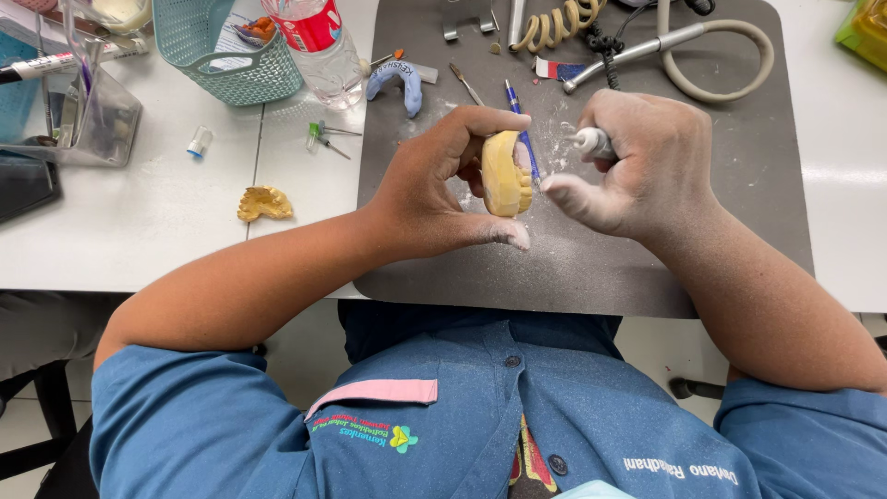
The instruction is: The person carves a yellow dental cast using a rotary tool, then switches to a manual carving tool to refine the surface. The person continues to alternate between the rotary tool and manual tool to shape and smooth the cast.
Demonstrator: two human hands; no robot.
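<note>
A person in a blue shirt works over a dark mat [739,231] at centre frame, its near edge running just above the chest and its left edge beside a seam in the white table [139,222]. The left hand [430,189] grasps a yellow cast [505,173] between thumb and curled fingers, held up off the mat at the middle of the frame. The right hand [637,166], dusted white, is clenched around a handpiece [591,141] whose white tip points left, just beside the cast's upper edge. Bare mat dusted with powder lies below and to the right of both hands. Tools crowd the upper mat: a blue pen [519,115], a coiled cord [554,23], a hose [721,69]. At upper left stand a bottle [323,46] and teal basket [222,51]; a second cast piece [264,202] lies at centre left.
</note>
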